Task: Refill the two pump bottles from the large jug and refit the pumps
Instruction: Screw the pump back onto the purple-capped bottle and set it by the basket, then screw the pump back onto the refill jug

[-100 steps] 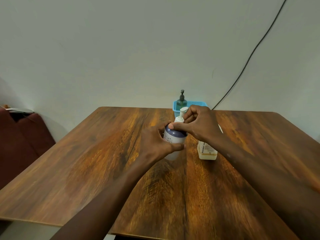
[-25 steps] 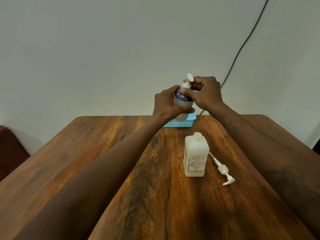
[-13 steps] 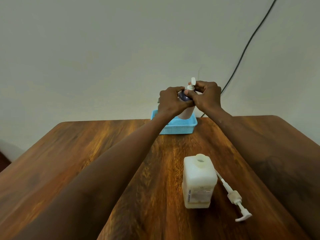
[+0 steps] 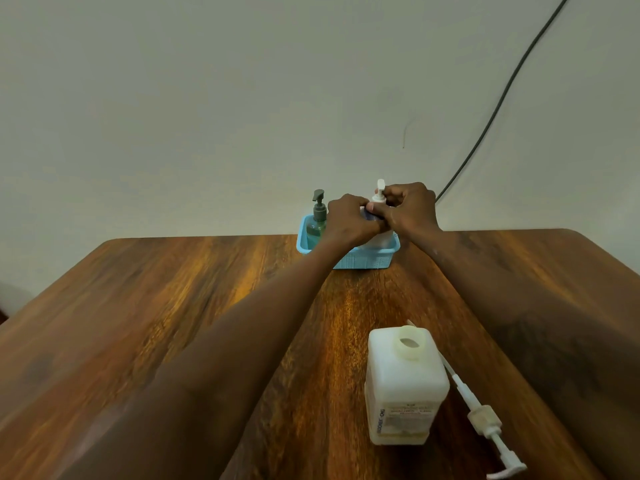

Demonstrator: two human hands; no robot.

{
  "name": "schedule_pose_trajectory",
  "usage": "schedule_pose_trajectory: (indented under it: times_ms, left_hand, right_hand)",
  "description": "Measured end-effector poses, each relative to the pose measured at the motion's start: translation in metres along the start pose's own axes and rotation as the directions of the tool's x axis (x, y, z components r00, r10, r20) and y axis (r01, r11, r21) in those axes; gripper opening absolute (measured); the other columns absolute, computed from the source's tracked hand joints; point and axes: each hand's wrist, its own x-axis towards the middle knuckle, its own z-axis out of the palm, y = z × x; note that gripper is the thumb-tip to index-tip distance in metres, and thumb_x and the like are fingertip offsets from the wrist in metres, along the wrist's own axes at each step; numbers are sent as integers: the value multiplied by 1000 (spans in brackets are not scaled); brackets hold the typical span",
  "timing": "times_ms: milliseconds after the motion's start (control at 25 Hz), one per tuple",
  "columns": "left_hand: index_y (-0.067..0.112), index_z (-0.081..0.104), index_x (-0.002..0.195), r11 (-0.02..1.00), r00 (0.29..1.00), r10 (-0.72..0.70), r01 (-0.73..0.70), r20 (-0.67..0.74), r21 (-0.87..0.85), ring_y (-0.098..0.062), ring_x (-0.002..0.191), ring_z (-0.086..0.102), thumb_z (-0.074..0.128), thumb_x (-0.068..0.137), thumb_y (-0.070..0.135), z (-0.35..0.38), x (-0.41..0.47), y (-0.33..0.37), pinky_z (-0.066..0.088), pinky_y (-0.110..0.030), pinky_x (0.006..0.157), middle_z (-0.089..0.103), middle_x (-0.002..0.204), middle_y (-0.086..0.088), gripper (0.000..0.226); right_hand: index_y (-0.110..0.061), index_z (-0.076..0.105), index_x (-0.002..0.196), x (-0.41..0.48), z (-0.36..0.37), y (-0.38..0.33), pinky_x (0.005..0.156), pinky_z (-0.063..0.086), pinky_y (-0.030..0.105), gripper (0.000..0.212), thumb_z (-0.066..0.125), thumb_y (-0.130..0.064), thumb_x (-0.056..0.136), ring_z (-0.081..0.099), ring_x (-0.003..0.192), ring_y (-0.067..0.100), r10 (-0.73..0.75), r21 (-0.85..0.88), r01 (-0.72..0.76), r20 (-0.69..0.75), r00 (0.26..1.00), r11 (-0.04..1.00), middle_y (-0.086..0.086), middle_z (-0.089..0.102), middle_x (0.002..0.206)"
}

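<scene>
A white pump bottle (image 4: 379,237) with a purple shoulder stands in the blue basket (image 4: 367,261) at the table's far edge. My left hand (image 4: 349,220) grips its shoulder and my right hand (image 4: 410,211) pinches the collar below its white pump head (image 4: 380,187). A green pump bottle (image 4: 317,226) with a dark pump stands in the basket's left side. The large white jug (image 4: 403,386) stands open near me, right of centre. Its own pump (image 4: 485,420) lies on the table beside it.
The wooden table (image 4: 173,323) runs up to a plain wall. A black cable (image 4: 502,102) slants down the wall behind the basket on the right.
Both hands carried the white bottle forward and down from above the table into the basket. The view has tilted down, so the jug appears closer.
</scene>
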Motion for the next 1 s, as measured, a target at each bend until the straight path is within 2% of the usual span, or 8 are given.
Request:
schedule_pose_trajectory:
  times_ms: [160, 320, 480, 600, 720, 800, 880, 1000]
  left_hand:
    - [7, 79, 106, 1000, 999, -30, 30, 44, 10, -28, 90, 72, 75, 71, 44, 4, -6, 0, 59, -46, 87, 78, 96, -12, 52]
    - [2, 62, 135, 998, 993, -58, 55, 106, 33, -32, 126, 59, 81, 86, 33, -1, -16, 0, 45, -40, 105, 65, 135, -17, 60]
    - [11, 57, 143, 999, 994, -40, 40, 106, 1, -26, 129, 60, 78, 89, 43, -6, -42, -7, 43, -28, 100, 64, 143, -9, 66]
    - [14, 55, 148, 995, 993, -53, 61, 102, -82, -24, 126, 65, 76, 90, 50, -21, -70, -8, 55, -25, 87, 64, 144, -8, 71]
    - [18, 56, 147, 994, 991, -38, 51, 125, -97, -20, 123, 67, 71, 90, 59, -36, -106, -2, 45, -9, 67, 67, 141, -7, 72]
    - [21, 58, 145, 990, 988, -19, 41, 155, -137, -18, 119, 68, 68, 91, 62, -44, -131, 4, 48, -13, 72, 69, 138, -5, 68]
    - [26, 62, 141, 979, 988, -9, 41, 156, -201, -15, 114, 67, 65, 89, 68, -49, -156, 12, 57, -25, 86, 68, 138, -2, 67]
    - [34, 63, 139, 959, 982, 9, 45, 191, -280, -14, 118, 65, 67, 79, 78, -56, -188, 20, 57, -38, 100, 67, 140, 2, 74]
  right_hand:
    - [-12, 77, 114, -4, 3, 7, 78, 51, 15, 45, 90, -31, 75, 72, 91, 11, 37, 25, -38, 20, 999, 999, 3, 78, 100]
    - [-10, 70, 127, -12, -6, 3, 86, 48, 16, 55, 88, -29, 79, 69, 103, 10, 66, -3, -67, 124, 990, 998, 6, 75, 119]
    - [-9, 64, 133, -35, -28, -5, 95, 48, 25, 56, 84, -25, 83, 65, 122, 23, 142, -76, -132, 153, 978, 988, 10, 67, 135]
    - [-12, 66, 130, -71, -55, -18, 87, 47, 22, 45, 79, -25, 89, 65, 116, 22, 153, -114, -132, 207, 966, 985, 8, 67, 135]
    - [-16, 64, 132, -118, -84, -27, 78, 46, 14, 44, 74, -32, 92, 63, 103, 14, 160, -129, -126, 309, 937, 984, 4, 67, 131]
    - [-20, 64, 131, -149, -100, -28, 76, 46, 11, 44, 72, -38, 92, 62, 99, 11, 170, -101, -142, 377, 911, 985, -1, 66, 126]
    - [-23, 67, 125, -174, -113, -27, 86, 52, 18, 36, 73, -36, 92, 63, 105, 12, 130, -112, -95, 367, 921, 989, -3, 67, 125]
    - [-17, 75, 110, -206, -133, -28, 94, 58, 32, 18, 73, -13, 93, 68, 100, 15, 55, -103, -21, 342, 938, 994, 0, 73, 111]
